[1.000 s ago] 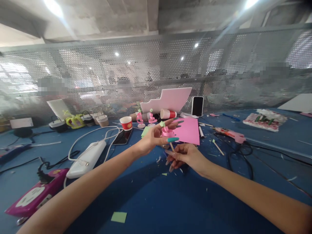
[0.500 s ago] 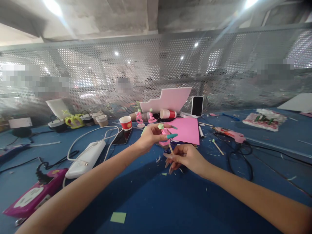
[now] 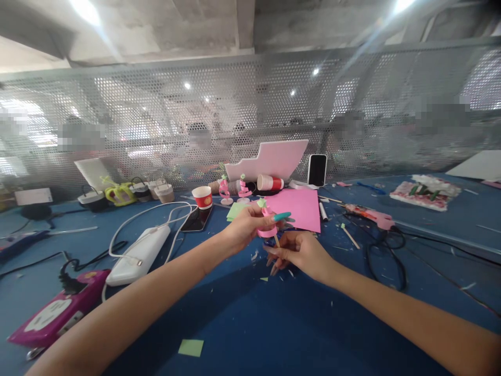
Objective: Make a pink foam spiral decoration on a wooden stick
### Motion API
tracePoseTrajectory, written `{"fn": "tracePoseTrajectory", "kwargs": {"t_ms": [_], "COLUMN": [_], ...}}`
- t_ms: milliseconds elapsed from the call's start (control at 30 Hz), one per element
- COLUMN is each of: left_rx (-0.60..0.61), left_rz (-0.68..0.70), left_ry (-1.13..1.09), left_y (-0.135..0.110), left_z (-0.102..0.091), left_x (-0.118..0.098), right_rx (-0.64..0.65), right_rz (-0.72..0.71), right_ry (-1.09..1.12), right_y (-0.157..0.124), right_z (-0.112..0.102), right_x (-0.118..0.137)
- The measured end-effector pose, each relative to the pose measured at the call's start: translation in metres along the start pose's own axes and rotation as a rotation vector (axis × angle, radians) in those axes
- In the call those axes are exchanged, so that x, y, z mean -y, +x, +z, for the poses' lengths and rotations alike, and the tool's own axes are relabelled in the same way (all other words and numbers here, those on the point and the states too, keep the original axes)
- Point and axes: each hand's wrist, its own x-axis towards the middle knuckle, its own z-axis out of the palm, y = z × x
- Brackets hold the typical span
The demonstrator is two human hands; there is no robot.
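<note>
Pinched in my left hand (image 3: 246,225) is a pink paper spiral (image 3: 266,232) with a small green star (image 3: 262,203) at its top. From the lower side of the spiral comes a thin wooden stick (image 3: 277,241). My right hand (image 3: 300,251) has its fingers closed round the stick's lower part, just below and to the right of my left hand. The stick's upper end is hidden by the paper and fingers. Two similar pink spirals (image 3: 224,191) with green stars stand farther back. Pink paper (image 3: 301,208) lies behind the hands, and green paper (image 3: 236,211) beside my left hand.
On the blue table (image 3: 250,329) are a red paper cup (image 3: 202,198), a dark phone (image 3: 195,219), a white power bank (image 3: 139,255) with cables and a purple power strip (image 3: 60,308). To the right lie a pink glue gun (image 3: 371,215) and a stick (image 3: 351,236).
My left hand has shifted slightly right and down with the pink spiral, showing more of the green paper behind it. My right hand has barely moved, still on the stick.
</note>
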Motion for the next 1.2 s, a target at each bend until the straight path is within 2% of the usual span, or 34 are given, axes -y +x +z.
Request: {"fn": "tracePoseTrajectory", "kwargs": {"t_ms": [267, 367, 567, 667, 933, 1200], "left_rx": [-0.041, -0.022, 0.309, 0.365, 0.370, 0.157], "left_rz": [0.019, 0.015, 0.074, 0.091, 0.105, 0.092], "left_ry": [0.021, -0.022, -0.067, -0.017, -0.074, -0.156], "left_y": [-0.003, -0.004, -0.004, -0.001, 0.007, 0.013], "left_z": [0.007, 0.007, -0.002, -0.011, -0.034, -0.037], "left_x": [0.002, 0.003, -0.002, -0.004, -0.001, 0.006], "right_rx": [-0.030, -0.022, 0.025, 0.010, -0.003, -0.016], "right_rz": [-0.036, -0.035, -0.048, -0.065, -0.057, -0.053], "right_ry": [-0.032, -0.024, 0.084, 0.125, 0.232, 0.246], "right_y": [0.002, 0.003, 0.003, 0.003, 0.003, 0.004], "right_z": [0.000, -0.001, -0.004, -0.005, -0.007, -0.007], "right_x": [-0.003, -0.004, 0.000, 0.002, 0.000, -0.002]}}
